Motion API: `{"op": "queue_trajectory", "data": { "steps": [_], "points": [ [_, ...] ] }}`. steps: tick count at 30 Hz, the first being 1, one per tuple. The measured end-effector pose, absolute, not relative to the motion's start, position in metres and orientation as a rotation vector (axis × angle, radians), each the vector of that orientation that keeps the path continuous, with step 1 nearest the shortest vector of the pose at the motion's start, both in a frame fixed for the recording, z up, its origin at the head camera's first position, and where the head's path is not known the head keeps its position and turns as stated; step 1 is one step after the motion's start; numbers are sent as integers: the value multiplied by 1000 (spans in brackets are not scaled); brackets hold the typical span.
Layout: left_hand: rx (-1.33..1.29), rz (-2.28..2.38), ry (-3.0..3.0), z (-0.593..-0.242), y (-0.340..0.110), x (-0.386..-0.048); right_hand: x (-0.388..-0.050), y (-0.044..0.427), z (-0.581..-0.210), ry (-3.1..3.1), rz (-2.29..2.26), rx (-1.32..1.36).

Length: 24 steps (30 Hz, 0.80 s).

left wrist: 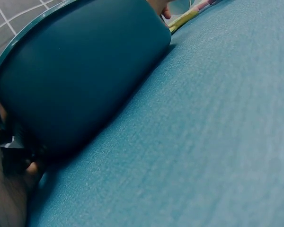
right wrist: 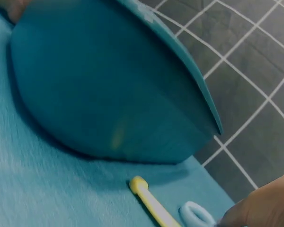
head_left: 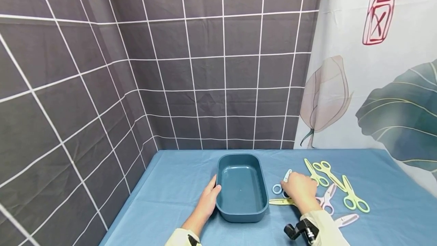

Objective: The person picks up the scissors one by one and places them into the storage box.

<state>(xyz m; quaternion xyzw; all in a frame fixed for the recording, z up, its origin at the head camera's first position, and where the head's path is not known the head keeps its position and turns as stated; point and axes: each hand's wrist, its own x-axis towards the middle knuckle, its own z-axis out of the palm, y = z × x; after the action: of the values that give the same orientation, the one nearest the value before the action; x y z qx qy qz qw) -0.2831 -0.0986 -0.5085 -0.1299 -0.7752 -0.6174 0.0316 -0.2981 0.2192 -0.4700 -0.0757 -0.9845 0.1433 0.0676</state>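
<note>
A teal rectangular tub [head_left: 240, 215] with rounded corners stands on the blue cloth. My left hand [head_left: 207, 198] touches the outside of its left wall, thumb nearer me, fingers along the side. To the right of the tub, my right hand [head_left: 300, 190] reaches down with bent fingers at a pair of light blue scissors [head_left: 277, 189]. Its fingertips are partly hidden, but they appear to pinch the scissors; a handle ring [right wrist: 195, 215] shows beside the fingers in the right wrist view. Yellow scissors [head_left: 280, 202] lie just below that hand, partly covered by it.
Around the right hand lie yellow-green scissors [head_left: 315, 174], more yellow scissors [head_left: 329, 174], green scissors [head_left: 355, 198] and pink scissors [head_left: 327, 199]. A pale pink blade [head_left: 347, 220] shows beside the right sleeve. Grey checked cloth [head_left: 205, 71] hangs behind and to the left.
</note>
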Motion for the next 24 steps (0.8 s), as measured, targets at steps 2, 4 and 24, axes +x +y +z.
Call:
{"op": "queue_trajectory", "data": {
  "steps": [2, 4, 24],
  "points": [
    [-402, -1900, -2385, -508, -99, -284, -299, 215, -465, -2992, 441, -200],
    [-397, -1895, -2389, -508, -99, -284, -299, 212, -461, -3016, 461, -183],
    [-419, -1897, -2379, -508, -99, -282, -304, 200, -458, -3029, 710, -234]
  ]
}}
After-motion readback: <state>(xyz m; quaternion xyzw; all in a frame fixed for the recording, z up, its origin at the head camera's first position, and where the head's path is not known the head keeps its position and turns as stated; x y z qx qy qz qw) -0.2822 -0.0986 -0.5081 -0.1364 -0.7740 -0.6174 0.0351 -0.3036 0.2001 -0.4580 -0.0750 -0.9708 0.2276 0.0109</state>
